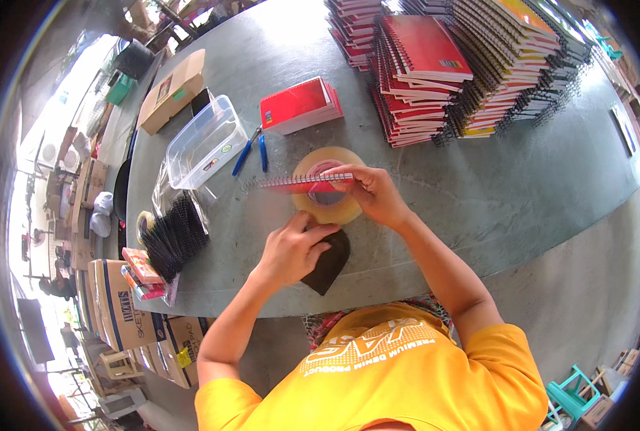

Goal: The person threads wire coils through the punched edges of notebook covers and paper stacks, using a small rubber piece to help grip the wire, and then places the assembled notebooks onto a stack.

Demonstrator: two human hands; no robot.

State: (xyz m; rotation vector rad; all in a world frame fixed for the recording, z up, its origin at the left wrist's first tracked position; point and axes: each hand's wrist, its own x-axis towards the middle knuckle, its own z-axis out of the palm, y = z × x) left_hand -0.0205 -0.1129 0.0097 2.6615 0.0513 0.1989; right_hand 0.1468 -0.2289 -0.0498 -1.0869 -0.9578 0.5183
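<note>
My right hand (379, 195) grips a thin red spiral notebook (302, 187) at its right end, holding it edge-up above the table. A wire coil (262, 182) runs along its top edge, and the left end looks blurred. Below the notebook lies a wide roll of clear tape (345, 208), partly covered by it. My left hand (291, 250) is by the near rim of the roll, fingers bent and apart, with nothing visible in them. Beside its fingertips a dark brown flat piece (326, 264) rests on the table.
Blue-handled pliers (252, 153) lie beyond the notebook, near a clear plastic bin (206, 144) and a stack of red booklets (302, 105). Black wire coils (176, 237) sit at left. Tall piles of spiral notebooks (435, 79) stand at the back right of the grey table (521, 187).
</note>
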